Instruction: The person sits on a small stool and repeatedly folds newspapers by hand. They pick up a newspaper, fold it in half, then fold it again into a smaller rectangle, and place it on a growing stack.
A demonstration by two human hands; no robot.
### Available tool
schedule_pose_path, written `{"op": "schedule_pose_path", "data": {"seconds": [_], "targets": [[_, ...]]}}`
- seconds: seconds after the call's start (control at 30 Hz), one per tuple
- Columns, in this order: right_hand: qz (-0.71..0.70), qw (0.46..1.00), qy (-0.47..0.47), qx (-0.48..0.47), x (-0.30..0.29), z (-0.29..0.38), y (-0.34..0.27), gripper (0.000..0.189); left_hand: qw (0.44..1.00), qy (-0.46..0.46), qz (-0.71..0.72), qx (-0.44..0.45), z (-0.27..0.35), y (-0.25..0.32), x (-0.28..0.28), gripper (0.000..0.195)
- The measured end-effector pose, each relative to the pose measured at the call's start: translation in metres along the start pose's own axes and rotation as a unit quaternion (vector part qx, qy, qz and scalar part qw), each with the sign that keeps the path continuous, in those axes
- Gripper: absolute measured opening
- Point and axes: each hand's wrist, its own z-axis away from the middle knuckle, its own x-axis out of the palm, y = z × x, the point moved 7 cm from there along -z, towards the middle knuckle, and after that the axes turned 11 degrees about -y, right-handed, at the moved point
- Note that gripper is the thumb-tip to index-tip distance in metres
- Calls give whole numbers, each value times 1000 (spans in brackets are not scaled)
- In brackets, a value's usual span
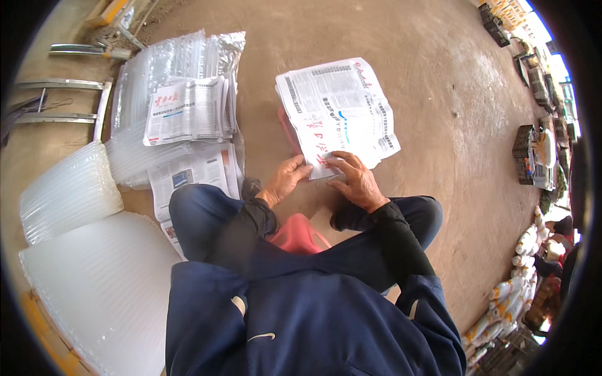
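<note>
A stack of folded newspapers [329, 94] lies in front of me on top of a pink support [289, 129], of which only the left edge shows. My left hand [284, 181] pinches the near left corner of the papers, thumb close to the edge. Over the near edge, my right hand [357, 181] rests its spread fingertips on the top sheet; its thumb sits apart, just off the paper. Between my knees a pink plastic seat [301, 232] shows.
To the left, more folded newspapers [188, 110] lie on clear plastic air-column packaging [162, 66]. Larger bundles of this packaging [99, 282] flank my left side. A metal frame [61, 84] stands beyond. Across the concrete floor [470, 155], crates [524, 155] and wrapped bundles [510, 293] line the right.
</note>
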Motion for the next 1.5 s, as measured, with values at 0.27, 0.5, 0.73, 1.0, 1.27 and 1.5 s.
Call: {"op": "schedule_pose_path", "data": {"seconds": [0.27,0.5,0.73,1.0,1.27,1.5], "targets": [[-105,982,120,-104,-66,28,-114,38,978,-42,11,204,51,119,96,28],[-300,946,87,-83,-69,60,-137,30,976,-54,-84,195,91,141,129,21],[-321,902,289,-17,-74,90,-97,9,940,116,-220,232,131,155,121,16],[-403,642,652,1,-168,195,-58,24,911,319,-34,260,216,149,0,17],[-500,605,562,-261,-202,176,-134,20,738,398,-544,-19,236,136,-19,27],[-489,692,372,-379,-189,67,-249,34,801,71,-511,305,193,252,187,45]]}}
